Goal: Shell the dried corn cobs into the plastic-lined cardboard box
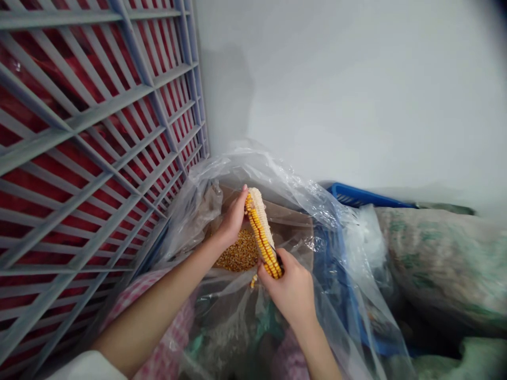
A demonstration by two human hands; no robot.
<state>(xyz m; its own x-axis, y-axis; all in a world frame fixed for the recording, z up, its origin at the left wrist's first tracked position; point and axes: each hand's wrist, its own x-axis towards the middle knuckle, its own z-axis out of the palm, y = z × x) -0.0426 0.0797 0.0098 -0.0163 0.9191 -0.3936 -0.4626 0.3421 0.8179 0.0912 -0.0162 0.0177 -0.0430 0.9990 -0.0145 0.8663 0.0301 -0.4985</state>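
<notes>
Corn cob [262, 232] slants between the two hands, its far end at the left hand and its near end in the right. The left hand [235, 216] is closed around the far end from the side, thumb pressed near the tip, while the right hand [291, 285] clamps the near end between thumb and fingers; the hands are apart, joined only by the cob. Yellow rows run along the cob's side toward the left hand, and the side facing away from it is pale and stripped. Something dark shows beside the right fingers, too small to tell. Below the hands, loose kernels [240, 256] lie heaped inside a clear plastic bag [304, 192], which spreads around both hands. A few yellow bits [253, 281] are just beside the right thumb. Brown sheet material [291, 216] lines the bag beyond the hands. To the right of the right hand are a blue crate [366, 196] and a bulky, pale sack [439, 253] with green marks. Left of the left hand rises a grey slatted crate [91, 115], with red showing behind its bars.
</notes>
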